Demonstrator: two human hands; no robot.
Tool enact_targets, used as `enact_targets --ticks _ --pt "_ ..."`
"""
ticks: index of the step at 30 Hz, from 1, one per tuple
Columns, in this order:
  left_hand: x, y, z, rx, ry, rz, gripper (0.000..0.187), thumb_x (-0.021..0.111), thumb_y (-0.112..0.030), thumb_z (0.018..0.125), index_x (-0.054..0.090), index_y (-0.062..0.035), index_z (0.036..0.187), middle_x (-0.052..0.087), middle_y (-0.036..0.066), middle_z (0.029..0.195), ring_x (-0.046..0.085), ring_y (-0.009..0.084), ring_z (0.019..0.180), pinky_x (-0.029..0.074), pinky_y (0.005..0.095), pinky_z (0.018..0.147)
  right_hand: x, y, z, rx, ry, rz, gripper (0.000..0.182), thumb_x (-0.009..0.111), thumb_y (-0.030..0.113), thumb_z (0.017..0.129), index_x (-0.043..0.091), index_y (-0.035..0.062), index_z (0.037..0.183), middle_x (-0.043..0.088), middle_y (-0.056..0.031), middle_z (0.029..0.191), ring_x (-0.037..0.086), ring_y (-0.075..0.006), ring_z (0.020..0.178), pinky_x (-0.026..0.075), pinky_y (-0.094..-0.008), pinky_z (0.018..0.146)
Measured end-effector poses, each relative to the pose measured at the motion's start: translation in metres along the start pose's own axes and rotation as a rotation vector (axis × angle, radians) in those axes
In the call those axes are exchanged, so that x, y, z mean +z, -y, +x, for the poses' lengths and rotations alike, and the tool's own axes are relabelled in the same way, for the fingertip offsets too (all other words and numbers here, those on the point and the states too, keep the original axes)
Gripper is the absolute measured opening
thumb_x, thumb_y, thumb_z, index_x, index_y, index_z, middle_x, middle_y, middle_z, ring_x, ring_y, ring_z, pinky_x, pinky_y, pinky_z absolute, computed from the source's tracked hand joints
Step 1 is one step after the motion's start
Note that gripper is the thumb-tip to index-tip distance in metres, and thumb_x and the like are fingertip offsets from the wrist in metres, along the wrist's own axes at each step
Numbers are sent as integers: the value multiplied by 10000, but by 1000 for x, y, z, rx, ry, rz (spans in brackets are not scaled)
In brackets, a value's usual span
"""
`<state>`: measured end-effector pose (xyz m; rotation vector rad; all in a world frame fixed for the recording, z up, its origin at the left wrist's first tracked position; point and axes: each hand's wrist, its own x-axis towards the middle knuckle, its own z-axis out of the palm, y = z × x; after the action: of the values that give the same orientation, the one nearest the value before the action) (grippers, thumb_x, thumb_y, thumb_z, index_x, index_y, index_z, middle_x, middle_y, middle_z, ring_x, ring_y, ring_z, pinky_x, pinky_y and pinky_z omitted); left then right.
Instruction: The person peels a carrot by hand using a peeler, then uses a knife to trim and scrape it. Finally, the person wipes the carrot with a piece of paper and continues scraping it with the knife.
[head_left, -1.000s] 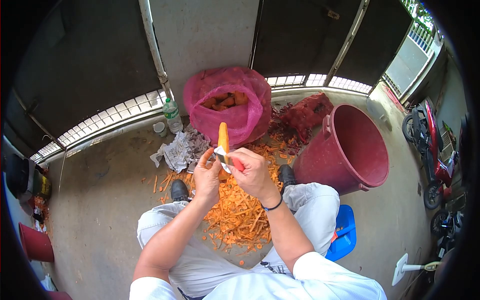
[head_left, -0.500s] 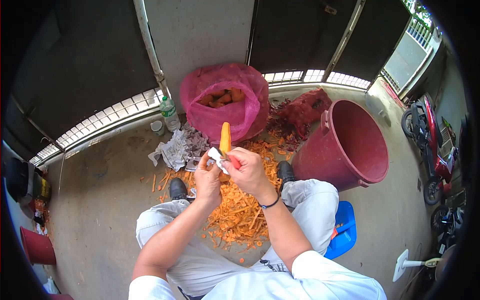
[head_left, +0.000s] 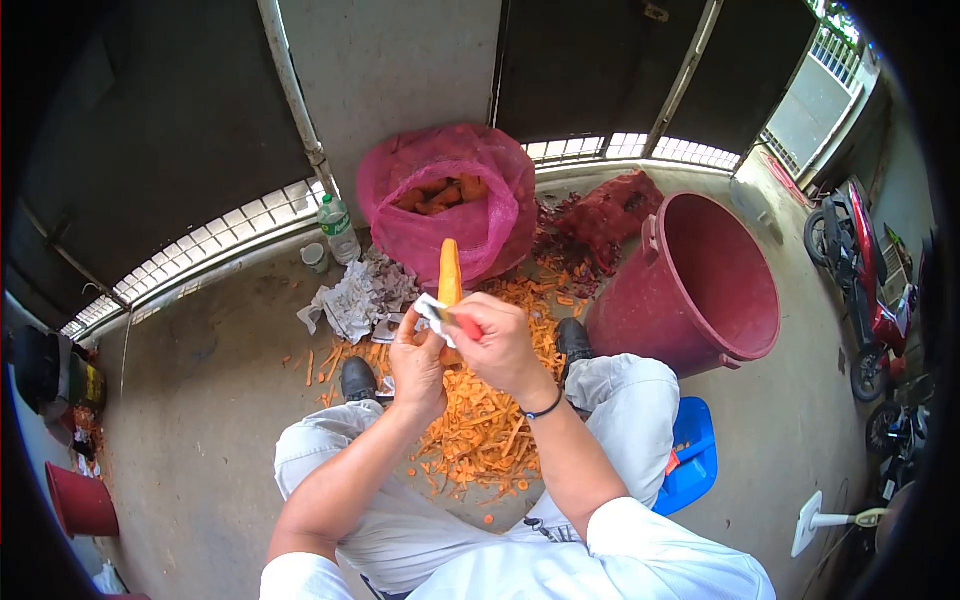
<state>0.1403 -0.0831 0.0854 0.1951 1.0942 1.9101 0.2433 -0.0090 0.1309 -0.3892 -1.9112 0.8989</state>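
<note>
A peeled orange carrot [head_left: 450, 268] points away from me, its lower end in my left hand [head_left: 415, 362]. That hand is closed around it, and a small white piece like paper or cloth [head_left: 428, 304] shows at the thumb. My right hand [head_left: 500, 345] is closed on a red-handled peeler [head_left: 466, 325], its head against the carrot; the blade is too small to make out clearly. Below both hands, a heap of orange carrot peelings and cut bits [head_left: 480, 425] lies on the floor between my legs.
An open pink mesh sack [head_left: 500, 240] holding carrots stands ahead. A large maroon bin [head_left: 640, 300] leans at right, beside a red mesh sack [head_left: 615, 210]. Crumpled paper [head_left: 360, 300], a plastic bottle [head_left: 340, 232] and a cup [head_left: 315, 258] sit left. A blue plastic stool [head_left: 692, 470] is by my right leg.
Both hands keep their hold on the carrot and peeler. The peeler's white and dark end has shifted very slightly; the view has moved a little.
</note>
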Motion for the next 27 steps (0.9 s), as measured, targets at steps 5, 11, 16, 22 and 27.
enact_targets --ticks 5,11,16,22,27 --pt "-8 1 1 -20 57 16 491 681 -100 1008 469 -30 1446 727 76 959 723 158 729 538 281 494 -6 -3 0 48 129 -71 150 757 -45 822 747 -18 969 708 -94 865 660 -155 741 525 -295 670" --pt "-10 -14 -3 -128 140 -39 529 669 -187 1015 474 -55 1489 708 102 1155 748 256 894 601 368 652 -30 -7 3 322 -333 253 46 730 -22 915 739 -23 959 690 -6 857 614 -57 770 493 -222 689" --pt "-6 -34 -2 -224 346 -242 533 715 -223 998 514 -107 1479 683 47 1201 719 255 955 590 411 733 -66 -32 6 474 -556 566 108 733 9 923 726 -18 1027 674 -4 778 505 -16 563 348 -172 487" --pt "-4 -42 3 -162 453 -264 559 716 -204 991 492 -150 1501 673 20 1205 697 233 1008 585 420 838 -68 -81 -15 616 -409 419 86 752 18 887 742 -14 966 680 8 789 546 -44 592 393 -214 520" --pt "-9 -40 12 -121 425 -231 626 718 -191 986 448 -156 1549 662 13 1245 684 199 1048 585 417 860 -55 -140 -50 814 39 -360 105 717 99 800 762 8 825 732 -152 757 701 -257 699 542 -382 659"
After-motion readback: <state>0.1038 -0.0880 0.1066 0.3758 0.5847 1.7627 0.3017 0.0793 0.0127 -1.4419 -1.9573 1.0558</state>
